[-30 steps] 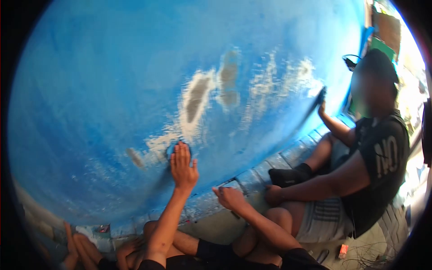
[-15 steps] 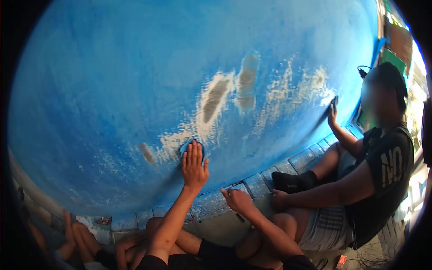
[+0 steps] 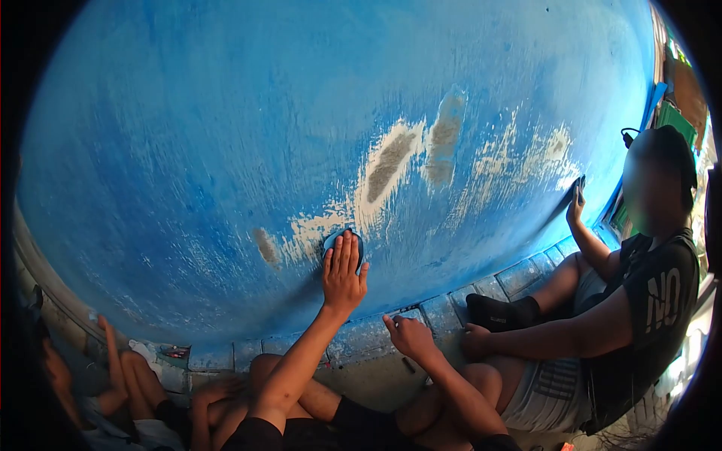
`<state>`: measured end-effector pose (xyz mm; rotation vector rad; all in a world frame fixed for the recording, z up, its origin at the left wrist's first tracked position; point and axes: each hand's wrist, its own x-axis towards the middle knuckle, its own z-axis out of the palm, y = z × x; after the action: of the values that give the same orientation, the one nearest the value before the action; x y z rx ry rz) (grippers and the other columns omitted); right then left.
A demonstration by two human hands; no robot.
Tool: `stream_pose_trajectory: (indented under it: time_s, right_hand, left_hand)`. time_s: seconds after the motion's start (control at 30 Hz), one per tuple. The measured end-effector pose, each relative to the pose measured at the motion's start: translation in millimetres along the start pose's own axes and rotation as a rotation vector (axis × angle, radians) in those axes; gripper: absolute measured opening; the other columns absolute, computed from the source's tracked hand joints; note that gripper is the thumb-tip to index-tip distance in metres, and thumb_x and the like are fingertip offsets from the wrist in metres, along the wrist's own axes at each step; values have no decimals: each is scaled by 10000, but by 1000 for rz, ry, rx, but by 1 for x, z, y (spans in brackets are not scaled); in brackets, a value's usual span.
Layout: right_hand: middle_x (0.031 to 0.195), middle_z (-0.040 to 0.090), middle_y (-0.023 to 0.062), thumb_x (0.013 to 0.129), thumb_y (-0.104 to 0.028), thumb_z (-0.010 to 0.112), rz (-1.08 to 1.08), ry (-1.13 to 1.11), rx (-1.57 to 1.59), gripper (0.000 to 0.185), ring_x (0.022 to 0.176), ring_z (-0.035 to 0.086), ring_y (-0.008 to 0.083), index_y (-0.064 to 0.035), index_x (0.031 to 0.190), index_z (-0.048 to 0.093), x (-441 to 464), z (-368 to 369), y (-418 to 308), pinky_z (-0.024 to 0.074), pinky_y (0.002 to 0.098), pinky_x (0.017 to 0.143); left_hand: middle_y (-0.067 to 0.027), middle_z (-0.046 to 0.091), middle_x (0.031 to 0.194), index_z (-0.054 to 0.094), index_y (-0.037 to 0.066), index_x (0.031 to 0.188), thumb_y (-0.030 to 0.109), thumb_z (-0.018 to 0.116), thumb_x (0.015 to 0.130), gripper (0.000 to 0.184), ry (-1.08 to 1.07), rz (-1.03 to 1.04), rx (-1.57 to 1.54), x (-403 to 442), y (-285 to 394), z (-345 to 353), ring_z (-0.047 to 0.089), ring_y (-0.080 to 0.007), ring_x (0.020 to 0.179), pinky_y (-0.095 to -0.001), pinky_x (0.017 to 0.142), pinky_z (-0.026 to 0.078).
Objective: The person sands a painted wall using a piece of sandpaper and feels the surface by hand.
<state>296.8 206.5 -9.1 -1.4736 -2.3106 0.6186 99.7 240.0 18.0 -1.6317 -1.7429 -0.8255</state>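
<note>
My left hand [image 3: 344, 282] lies with fingers extended over a round, dark-edged sanding pad [image 3: 331, 239], pressing it against the blue wall [image 3: 226, 150]. The pad is at the lower edge of a scraped area where pale undercoat and a grey patch [image 3: 391, 167] show through the paint. To the right and lower, my right hand [image 3: 410, 337] hovers in front of the wall's foot, fingers curled in and touching nothing that I can see. Between my forearms are bent legs.
A person [image 3: 639, 301] in a dark shirt sits at the right, holding a dark pad [image 3: 579, 186] to the wall. At the lower left another person's raised hand [image 3: 104, 325] is near the wall. Grey blocks [image 3: 444, 314] line its base.
The view has shifted, so the wall and the seated person appear farther right. My left hand stays on the pad, slightly lower against the wall marks. The far-left person's hand is higher.
</note>
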Motion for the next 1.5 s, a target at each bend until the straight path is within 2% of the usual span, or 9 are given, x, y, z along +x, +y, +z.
stream_pose_trajectory:
  time_s: [0.07, 0.37, 1.1, 1.2, 1.3, 1.37, 1.4, 1.47, 1.5]
  right_hand:
    - [820, 681, 247, 994, -497, 406, 3, -33, -4, 555, 786, 659, 466, -33, 835, 665, 0, 0, 0, 509, 563, 718]
    - [773, 669, 252, 991, -478, 444, 15, -16, -12, 539, 782, 653, 456, -19, 822, 669, -1, 0, -1, 501, 558, 713]
    - [757, 664, 255, 990, -476, 446, -23, 8, 12, 542, 749, 649, 463, -19, 799, 665, -3, -1, -2, 505, 557, 689]
    - [793, 680, 232, 995, -486, 413, -22, -19, -13, 541, 765, 661, 451, -42, 809, 661, -4, 0, -1, 511, 555, 695]
    - [791, 684, 224, 987, -486, 435, -37, -16, -6, 530, 767, 667, 438, -43, 812, 666, 0, -2, -2, 516, 546, 696]
    - [799, 693, 212, 962, -491, 489, -20, -49, -18, 488, 778, 676, 424, -54, 870, 686, -2, 2, 1, 529, 523, 713]
    - [799, 693, 212, 962, -491, 489, -30, -54, -21, 488, 778, 676, 424, -54, 870, 686, -3, 3, 2, 529, 523, 713]
    - [850, 705, 202, 922, -501, 553, -50, -125, -29, 452, 821, 684, 410, -76, 958, 701, -3, 5, 6, 540, 498, 752]
    - [850, 705, 202, 922, -501, 553, -67, -128, -40, 452, 821, 684, 410, -76, 958, 701, -2, 7, 9, 540, 498, 752]
  left_hand:
    - [-69, 245, 1600, 279, 78, 1529, 375, 305, 1042, 571, -11, -5, -23, -1, 0, 0, 180, -195, 1489, -383, 1201, 113]
    - [-67, 226, 1606, 260, 79, 1535, 377, 301, 1045, 575, -12, 3, -25, 0, 0, 0, 166, -196, 1492, -383, 1201, 112]
    - [-75, 230, 1604, 261, 70, 1533, 370, 313, 1042, 578, -8, 14, 10, 1, 0, -2, 179, -203, 1489, -388, 1201, 119]
    - [-74, 228, 1604, 261, 70, 1533, 364, 320, 1041, 576, -4, 14, 9, -1, 0, -3, 179, -202, 1489, -388, 1201, 119]
    - [-74, 231, 1604, 263, 71, 1533, 358, 331, 1039, 575, -8, 7, 15, 3, 0, -3, 179, -203, 1489, -388, 1201, 120]
    - [-137, 189, 1606, 228, 16, 1529, 352, 314, 1040, 600, -65, 47, 35, 1, -1, -5, 135, -255, 1497, -417, 1202, 87]
    - [-137, 189, 1606, 228, 16, 1529, 352, 314, 1040, 600, -63, 38, 42, 1, -2, -6, 135, -255, 1497, -417, 1202, 87]
    - [-71, 235, 1602, 262, 72, 1533, 361, 339, 1039, 577, -54, 8, 21, 1, 0, -6, 180, -205, 1488, -386, 1201, 125]
    - [-69, 237, 1601, 265, 75, 1533, 358, 355, 1039, 577, -45, 12, 27, 1, 1, -6, 190, -205, 1485, -387, 1199, 138]
